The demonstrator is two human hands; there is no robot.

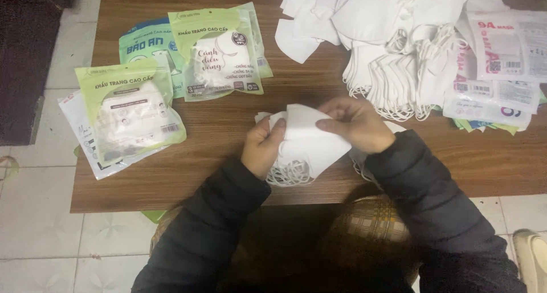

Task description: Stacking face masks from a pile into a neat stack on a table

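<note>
Both forearms in dark sleeves reach up from the bottom of the frame and meet at its centre. The left hand (263, 147) grips a small stack of white face masks (305, 145) from the left edge, fingers curled around it; the right hand (354, 122) pinches the top mask from above. The stack sits low over the wooden table (228, 156). Four sealed mask packets (219, 53) lie at upper left. A loose heap of white masks (399, 48) fills the upper right, beside a few printed packets (501, 59).
</note>
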